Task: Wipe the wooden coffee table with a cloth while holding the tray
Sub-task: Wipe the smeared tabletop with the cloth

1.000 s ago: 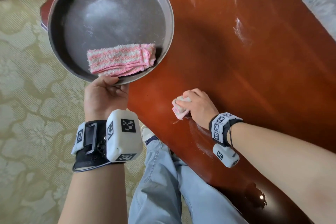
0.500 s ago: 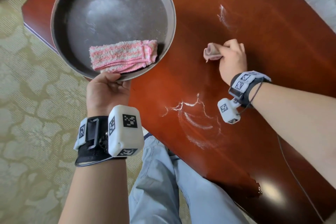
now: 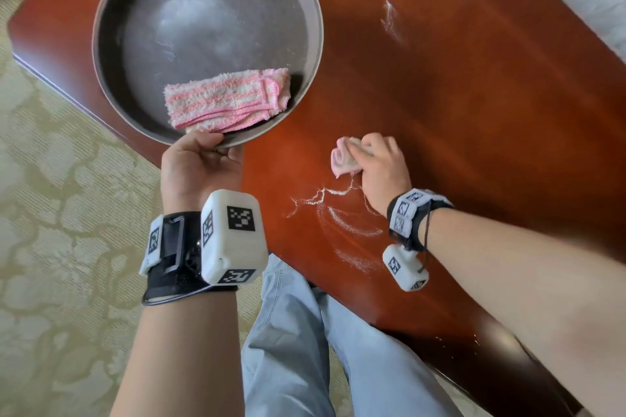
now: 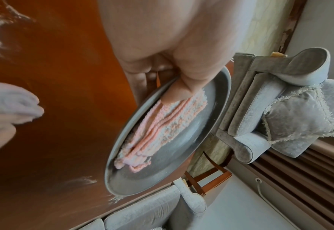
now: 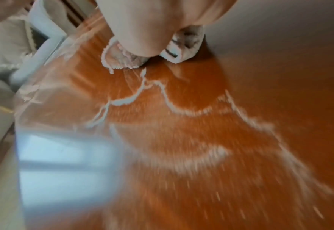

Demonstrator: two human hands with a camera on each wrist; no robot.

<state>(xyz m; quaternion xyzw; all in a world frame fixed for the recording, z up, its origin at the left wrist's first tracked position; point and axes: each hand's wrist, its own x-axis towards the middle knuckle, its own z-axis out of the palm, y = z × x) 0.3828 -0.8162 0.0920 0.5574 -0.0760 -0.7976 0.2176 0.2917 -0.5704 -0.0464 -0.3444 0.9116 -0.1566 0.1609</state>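
hands [image 3: 381, 166], cloth [image 3: 343, 159], tray [image 3: 101, 44], perhaps powder streaks [image 3: 318, 195]

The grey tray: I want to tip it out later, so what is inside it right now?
A folded pink-and-white striped cloth lies inside the tray, against the near rim by the left hand. A pale powdery film coats the floor. Whatever is under the cloth is hidden.

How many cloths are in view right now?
2. A folded pink striped cloth lies in the tray held by the left hand. A bunched cloth is gripped in the right hand against the table.
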